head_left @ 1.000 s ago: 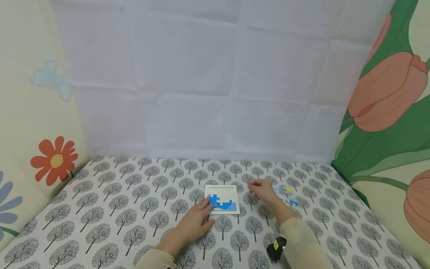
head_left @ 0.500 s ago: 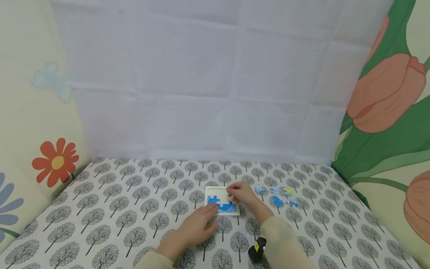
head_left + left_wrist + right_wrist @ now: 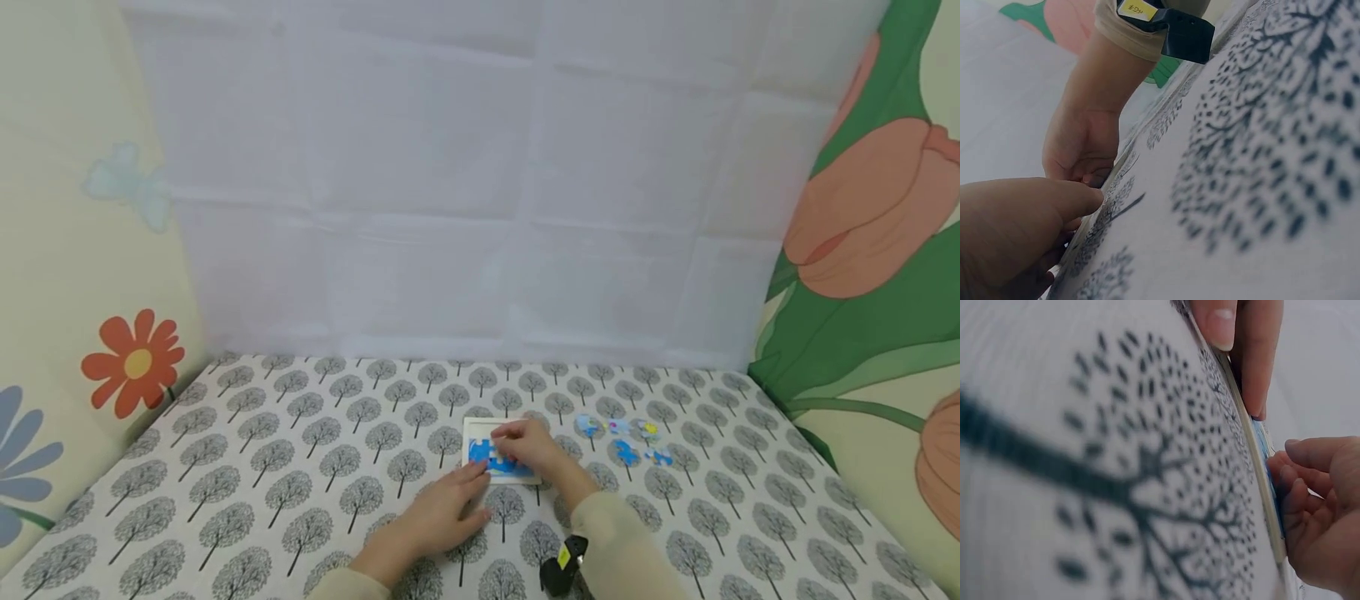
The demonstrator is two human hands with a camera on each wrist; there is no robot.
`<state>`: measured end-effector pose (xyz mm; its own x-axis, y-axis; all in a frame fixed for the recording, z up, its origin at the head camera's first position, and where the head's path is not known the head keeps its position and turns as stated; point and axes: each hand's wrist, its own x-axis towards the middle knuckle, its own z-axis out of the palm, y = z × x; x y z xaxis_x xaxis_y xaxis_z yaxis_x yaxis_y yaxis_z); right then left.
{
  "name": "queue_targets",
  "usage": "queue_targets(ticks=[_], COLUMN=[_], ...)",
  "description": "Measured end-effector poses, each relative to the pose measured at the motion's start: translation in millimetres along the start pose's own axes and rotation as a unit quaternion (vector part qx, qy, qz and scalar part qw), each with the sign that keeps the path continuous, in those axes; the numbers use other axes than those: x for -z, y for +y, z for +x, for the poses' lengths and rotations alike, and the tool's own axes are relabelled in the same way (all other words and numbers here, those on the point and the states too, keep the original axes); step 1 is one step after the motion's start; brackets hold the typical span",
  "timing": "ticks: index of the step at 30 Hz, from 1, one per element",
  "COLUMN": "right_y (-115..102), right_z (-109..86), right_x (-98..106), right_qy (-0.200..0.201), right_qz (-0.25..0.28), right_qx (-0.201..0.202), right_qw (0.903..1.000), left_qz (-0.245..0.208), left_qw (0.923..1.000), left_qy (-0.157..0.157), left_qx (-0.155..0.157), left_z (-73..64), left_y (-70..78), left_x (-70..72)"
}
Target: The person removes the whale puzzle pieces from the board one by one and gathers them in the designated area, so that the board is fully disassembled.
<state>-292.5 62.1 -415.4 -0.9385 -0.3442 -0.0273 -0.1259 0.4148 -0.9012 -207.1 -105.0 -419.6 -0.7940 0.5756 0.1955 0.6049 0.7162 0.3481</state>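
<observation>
A white puzzle tray [image 3: 466, 427] lies on the table in the head view, with blue jigsaw pieces [image 3: 480, 451] fitted in its lower part. My left hand [image 3: 444, 510] rests at the tray's lower left corner, fingers nearly straight and touching the pieces. My right hand [image 3: 531, 450] reaches over the tray from the right. Its thumb and fingers come together in a pinch on a puzzle piece that they mostly cover. In the right wrist view the curled fingertips of the right hand [image 3: 1329, 506] are right at the blue pieces [image 3: 1262, 440] inside the rim.
Several loose puzzle pieces [image 3: 626, 452] in blue, pink and yellow lie right of the tray. A black wrist camera [image 3: 564, 567] sits by the right sleeve. A tree-patterned cloth [image 3: 300, 500] covers the table, and a white sheet [image 3: 420, 183] hangs behind it.
My right hand has moved left from beside the loose pieces to over the tray and lowered onto it. The left hand has stayed at the tray's lower left.
</observation>
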Motion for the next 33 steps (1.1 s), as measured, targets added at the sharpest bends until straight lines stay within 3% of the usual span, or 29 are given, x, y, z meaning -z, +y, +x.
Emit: queue_targets(ticks=[13,25,33], right_y=[-0.9,-0.2,-3.0], right_z=[-1.3,-2.1,-0.1], right_x=[-6.6,-8.1,-10.1], right_qy=[0.014,0.029,0.052], right_qz=[-0.105,-0.072,-0.066], right_qx=[0.029,0.048,0.017], right_qw=[0.994,0.9959,0.9963], left_qz=[-0.002,-0.006,-0.007], left_qw=[1.0,1.0,0.9999], left_qy=[-0.002,-0.005,0.005], left_qx=[-0.005,-0.004,-0.012], left_z=[-0.7,-0.5,-0.6], left_y=[-0.7,-1.7,-1.1], left_x=[-1.9,-0.7,-1.4])
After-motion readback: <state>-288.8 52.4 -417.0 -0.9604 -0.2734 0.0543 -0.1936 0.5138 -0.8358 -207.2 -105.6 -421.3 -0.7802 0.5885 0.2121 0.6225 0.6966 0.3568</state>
